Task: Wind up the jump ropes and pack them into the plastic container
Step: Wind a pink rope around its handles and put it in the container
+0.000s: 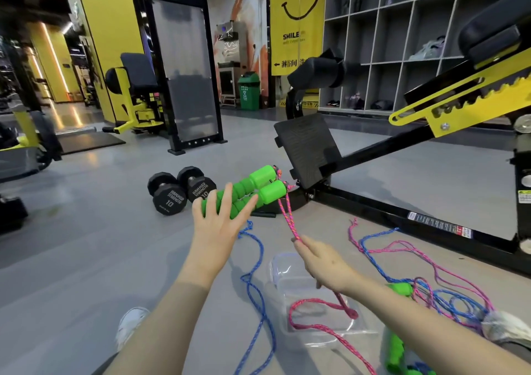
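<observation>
Grey floor fills this gym view, and a black-and-yellow bench frame slants across the right side. Both bare forearms reach forward from the bottom edge.

The left hand is raised with its back to the camera. Its fingers are straight and spread across the near side of two green handles. The handles lie side by side and point up and to the right; what supports them behind the hand cannot be told.

The right hand is lower and further right. Its fingertips are pressed together, pinching a pink rope that runs taut up to the handles' far ends. The same rope drops out beneath that wrist and loops over a clear plastic container, which sits on the floor under the right forearm.

Two black dumbbells lie just beyond the left hand. A blue rope snakes loose on the floor between the arms. To the right is a tangle of pink and blue cord with a spare handle.
</observation>
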